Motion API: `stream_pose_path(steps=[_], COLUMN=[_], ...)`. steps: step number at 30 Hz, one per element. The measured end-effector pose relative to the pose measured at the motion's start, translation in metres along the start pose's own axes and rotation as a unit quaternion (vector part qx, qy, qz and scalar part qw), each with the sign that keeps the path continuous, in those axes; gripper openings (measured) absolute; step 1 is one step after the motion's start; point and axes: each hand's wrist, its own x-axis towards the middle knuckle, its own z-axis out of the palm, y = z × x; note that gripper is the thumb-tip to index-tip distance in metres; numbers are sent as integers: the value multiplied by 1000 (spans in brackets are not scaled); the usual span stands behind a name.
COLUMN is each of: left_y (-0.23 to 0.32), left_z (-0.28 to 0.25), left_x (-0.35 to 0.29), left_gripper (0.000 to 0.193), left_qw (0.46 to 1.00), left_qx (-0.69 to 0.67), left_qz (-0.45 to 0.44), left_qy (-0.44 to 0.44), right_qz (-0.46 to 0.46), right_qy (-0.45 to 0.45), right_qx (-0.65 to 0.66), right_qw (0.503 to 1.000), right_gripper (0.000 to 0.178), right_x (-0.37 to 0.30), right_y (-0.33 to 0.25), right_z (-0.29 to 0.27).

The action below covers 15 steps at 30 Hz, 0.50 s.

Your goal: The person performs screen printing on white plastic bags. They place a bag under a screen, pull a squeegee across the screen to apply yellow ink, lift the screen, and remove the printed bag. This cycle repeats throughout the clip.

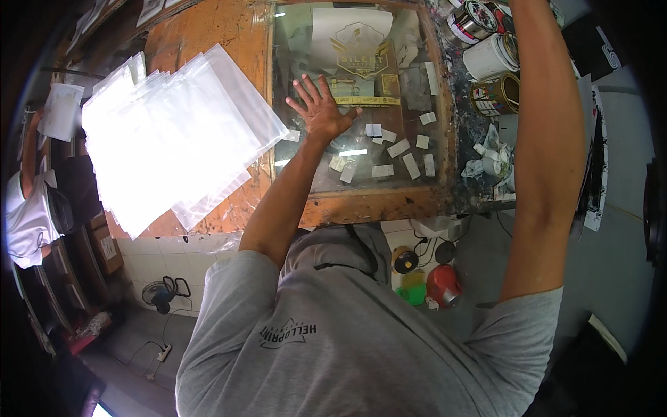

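Note:
My left hand (322, 111) lies palm down with fingers spread, at the lower left of a gold winged emblem (362, 52) and a yellow printed strip (372, 101). These prints are on what looks like a clear plastic sheet or bag, whose edges are hard to make out. Beneath is a glass panel (417, 184) set in the wooden table (208, 21). Under the emblem a white sheet (330, 21) shows. My right arm (549, 139) reaches forward past the table's right side; its hand is beyond the top edge of the picture.
A stack of translucent plastic bags (174, 132) covers the table's left. Several small pale pieces (398, 147) dot the glass. Paint cans (495, 95) and crumpled rags (495, 156) line the right edge. Another person (35, 215) stands far left, near shelves. A small fan (160, 295) is below.

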Motion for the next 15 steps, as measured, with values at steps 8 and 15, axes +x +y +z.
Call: stream_pose_path(steps=[8,15], left_y=[-7,-50], left_z=[1,-15], left_x=[7,-3], left_gripper=[132,107], left_qw=[998,987], left_qx=[-34,-115], left_qz=[17,88], left_qy=[-51,-68], right_qz=[5,17], right_qy=[1,-16], right_qx=[20,39], right_qw=[1000,999], right_gripper=[84,77], right_x=[1,4], right_y=[2,-10], right_z=[2,-4])
